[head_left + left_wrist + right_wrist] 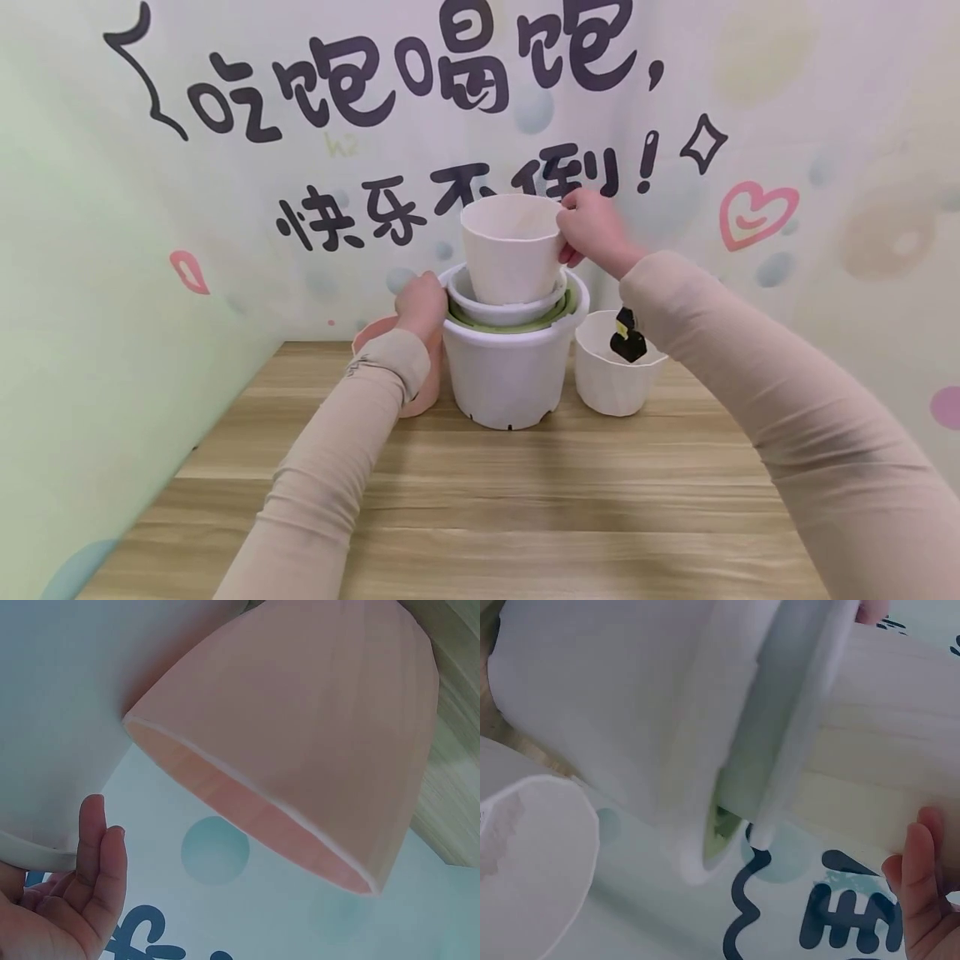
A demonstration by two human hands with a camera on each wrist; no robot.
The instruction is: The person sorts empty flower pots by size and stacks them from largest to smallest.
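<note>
At the left side of the large white pot, the left hand grips the rim; the left wrist view shows this hand with its fingers bent by the white rim. A green pot and a pale pot sit nested inside the large one. The right hand pinches the right rim of a smaller white pot, which stands upright at the top of the stack, its base hidden in the pale pot. Fingers lie against its wall in the right wrist view.
A pink pot stands left of the stack, partly behind the left forearm. Right of the stack is a low white pot, with a black and yellow shape at its opening. A printed cloth hangs behind the wooden table.
</note>
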